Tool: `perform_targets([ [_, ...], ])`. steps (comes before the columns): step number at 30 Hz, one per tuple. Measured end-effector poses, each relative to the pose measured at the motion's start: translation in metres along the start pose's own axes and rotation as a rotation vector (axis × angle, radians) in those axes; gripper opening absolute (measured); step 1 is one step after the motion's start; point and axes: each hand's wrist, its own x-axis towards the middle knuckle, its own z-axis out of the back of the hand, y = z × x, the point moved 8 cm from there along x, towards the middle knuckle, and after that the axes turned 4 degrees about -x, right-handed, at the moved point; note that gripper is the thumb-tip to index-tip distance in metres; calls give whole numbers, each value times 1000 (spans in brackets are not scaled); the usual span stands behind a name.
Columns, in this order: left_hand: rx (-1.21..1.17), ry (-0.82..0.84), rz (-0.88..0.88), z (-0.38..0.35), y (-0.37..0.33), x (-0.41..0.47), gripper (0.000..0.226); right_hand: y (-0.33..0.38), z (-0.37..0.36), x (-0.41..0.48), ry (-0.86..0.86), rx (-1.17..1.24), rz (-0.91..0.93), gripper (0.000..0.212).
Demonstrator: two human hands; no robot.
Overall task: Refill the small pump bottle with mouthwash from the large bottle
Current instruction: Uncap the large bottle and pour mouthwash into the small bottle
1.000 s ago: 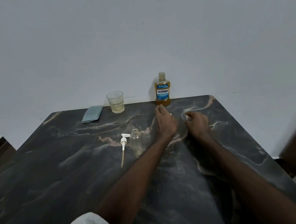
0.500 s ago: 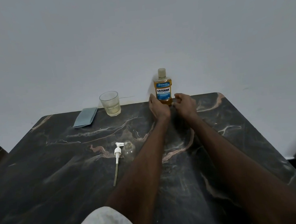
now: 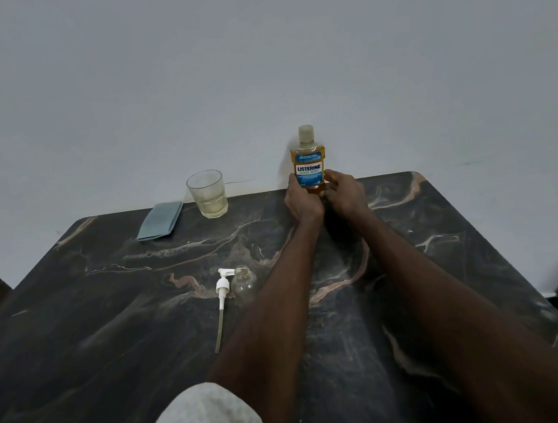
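Amber mouthwash fills the large clear plastic bottle (image 3: 308, 167) with the blue label. It stands upright and capped at the far edge of the dark marbled stone table (image 3: 111, 332), close to the wall. Within the last second both hands have travelled from mid-table to this large bottle. The left hand (image 3: 302, 202) now wraps its fingers round the lower left side. The right hand (image 3: 342, 192) curls its fingers against the lower right side. The base appears to rest on the table, so no lift has begun. The small clear pump bottle (image 3: 244, 284) stands open nearer the person, untouched and apparently empty. Its white pump head and dip tube (image 3: 223, 287) lie just beside it on the left. Judgement: the reach is complete; uncapping and pouring remain.
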Motion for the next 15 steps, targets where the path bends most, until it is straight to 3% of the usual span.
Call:
perform_targets([
  [15, 94, -71, 9, 40, -10, -86, 24, -7, 48, -84, -80, 34, 13, 31],
])
